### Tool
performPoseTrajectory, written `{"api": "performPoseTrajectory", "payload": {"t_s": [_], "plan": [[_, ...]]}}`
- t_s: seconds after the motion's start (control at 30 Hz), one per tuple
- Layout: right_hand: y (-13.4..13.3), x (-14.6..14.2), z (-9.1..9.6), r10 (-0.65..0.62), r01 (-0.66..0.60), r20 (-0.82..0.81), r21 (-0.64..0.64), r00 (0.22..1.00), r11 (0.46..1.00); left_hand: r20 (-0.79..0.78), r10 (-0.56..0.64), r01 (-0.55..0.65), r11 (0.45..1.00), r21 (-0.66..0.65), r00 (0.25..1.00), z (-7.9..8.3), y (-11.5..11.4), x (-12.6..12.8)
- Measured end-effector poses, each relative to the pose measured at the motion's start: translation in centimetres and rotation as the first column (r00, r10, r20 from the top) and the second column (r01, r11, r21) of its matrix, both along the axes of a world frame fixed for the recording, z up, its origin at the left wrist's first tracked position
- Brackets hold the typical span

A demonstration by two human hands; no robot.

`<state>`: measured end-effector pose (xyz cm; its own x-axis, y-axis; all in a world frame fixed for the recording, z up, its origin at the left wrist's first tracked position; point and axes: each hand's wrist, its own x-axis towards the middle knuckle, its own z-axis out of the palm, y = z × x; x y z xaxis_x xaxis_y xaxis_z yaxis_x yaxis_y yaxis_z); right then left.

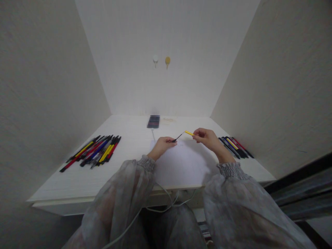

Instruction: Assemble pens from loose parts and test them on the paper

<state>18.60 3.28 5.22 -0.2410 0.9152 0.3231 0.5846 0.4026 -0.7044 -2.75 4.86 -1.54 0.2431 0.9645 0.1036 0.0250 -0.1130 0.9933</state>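
Between thumb and fingers, my left hand [163, 145] pinches the black end of a pen, from which a thin dark refill [179, 137] points up to the right. My right hand [207, 138] is closed around a yellow pen barrel [189, 132]. The barrel's left end is at the refill's tip; whether the tip is inside it I cannot tell. Both hands are above a white sheet of paper [178, 169] on the white desk [129, 176].
A pile of assembled-looking pens [97, 150] in several colours lies at the left, a smaller pen group [236, 148] at the right wall. A blurred dark phone-like object [154, 121] with a white cable is at the back. Two hooks [167, 60] are on the back wall.
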Motion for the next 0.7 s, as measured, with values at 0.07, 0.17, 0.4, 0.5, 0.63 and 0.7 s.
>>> {"api": "performPoseTrajectory", "payload": {"t_s": [0.07,0.17,0.4,0.5,0.63,0.7], "plan": [[-0.1,0.4,-0.2,0.0,0.0,-0.003,0.021,1.0,1.0,-0.005,-0.005,0.005,1.0,-0.001,1.0,0.0,0.0,0.0],[-0.4,0.6,-0.1,0.002,-0.002,0.02,0.035,1.0,0.999,-0.023,0.005,-0.005,1.0,0.0,1.0,0.0,0.0,0.0],[-0.5,0.0,0.7,-0.02,0.007,0.117,0.108,0.993,0.994,-0.075,0.006,-0.005,1.0,0.022,0.997,-0.3,0.2,-0.2],[-0.3,0.0,0.8,-0.024,-0.004,0.187,0.147,0.982,0.989,-0.148,0.021,-0.01,0.997,0.078,0.989,-0.8,0.7,-0.4],[-0.2,0.1,1.1,-0.019,-0.022,0.261,0.153,0.965,0.988,-0.281,0.094,-0.036,0.978,0.203,0.955,-1.1,0.9,-0.6],[-0.2,-0.1,1.1,0.009,-0.055,0.297,0.147,0.955,0.988,-0.333,0.114,-0.03,0.969,0.246,0.936,-1.0,0.8,-0.7]]}}
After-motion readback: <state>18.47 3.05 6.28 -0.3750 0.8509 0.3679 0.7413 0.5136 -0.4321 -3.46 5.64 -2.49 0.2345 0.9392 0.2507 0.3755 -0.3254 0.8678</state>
